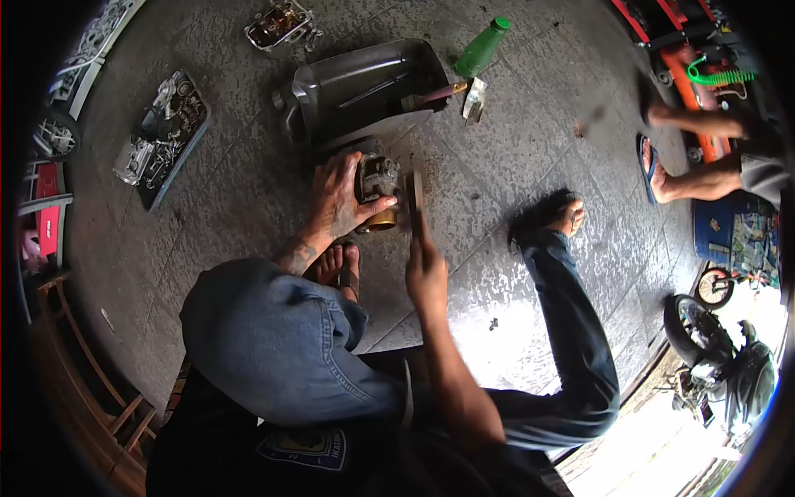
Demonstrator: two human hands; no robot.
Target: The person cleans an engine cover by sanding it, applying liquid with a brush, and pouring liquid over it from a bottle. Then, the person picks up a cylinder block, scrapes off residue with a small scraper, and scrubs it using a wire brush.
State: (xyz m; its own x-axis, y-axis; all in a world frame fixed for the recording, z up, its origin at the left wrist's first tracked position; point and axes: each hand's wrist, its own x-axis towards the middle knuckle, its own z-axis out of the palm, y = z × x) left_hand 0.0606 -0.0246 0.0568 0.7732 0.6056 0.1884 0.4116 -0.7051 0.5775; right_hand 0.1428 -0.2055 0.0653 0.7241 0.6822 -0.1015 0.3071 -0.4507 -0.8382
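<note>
My left hand (335,200) is wrapped round the left side of a grimy metal engine part (380,171) on the floor, its thumb across the front. A brassy round end (381,220) of the part faces me. My right hand (426,272) is closed round the handle of what looks like a hammer (417,199). Motion smears the hammer, which is close beside the part's right side; whether they touch I cannot tell. Just beyond the part stands a dark metal basin (364,70), with a thin rod and a brush (435,95) in it.
A green bottle (483,48) lies near the basin's right end, beside a small packet (474,101). At left is a tray (175,170) of engine parts; another oily part (278,25) lies farther back. A person's sandalled foot (654,170) is at right, above a parked motorcycle (720,356).
</note>
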